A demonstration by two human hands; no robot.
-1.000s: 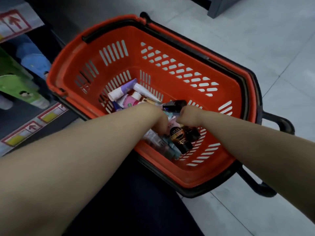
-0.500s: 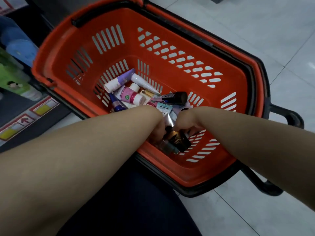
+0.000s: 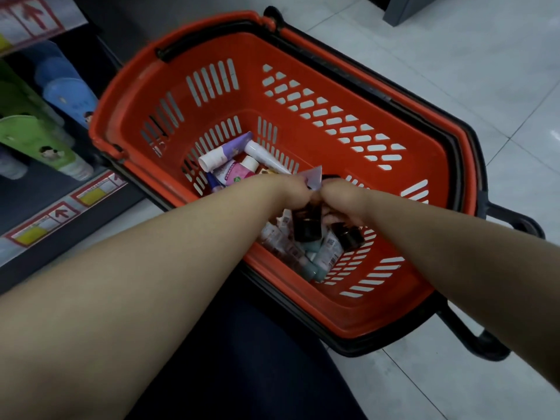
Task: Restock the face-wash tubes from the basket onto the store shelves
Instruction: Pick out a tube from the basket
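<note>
An orange-red basket [image 3: 303, 56] with a black frame stands on the floor, with several face-wash tubes lying in its bottom. White, purple and pink tubes [image 3: 230, 165] lie at the far left of the pile, pale teal ones [image 3: 321, 256] nearest me. Both my hands are down inside it, close together. My left hand [image 3: 292, 192] grips a dark tube [image 3: 307, 228] whose pale crimped end sticks up between the hands. My right hand [image 3: 341, 201] is curled round another dark-capped tube [image 3: 348, 236]. My fingers are mostly hidden.
Store shelves [image 3: 60, 213] with red-arrow price labels run along the left, holding green [image 3: 36, 137] and blue [image 3: 69, 95] tubes. My dark-clothed leg [image 3: 242, 359] touches the basket's near rim. A grey fixture [image 3: 406, 7] stands at the top right on the pale tiled floor.
Both hands have shifted in the pile. A dark tube has come up off the heap, its pale crimped end now showing between the hands. The view has tilted slightly.
</note>
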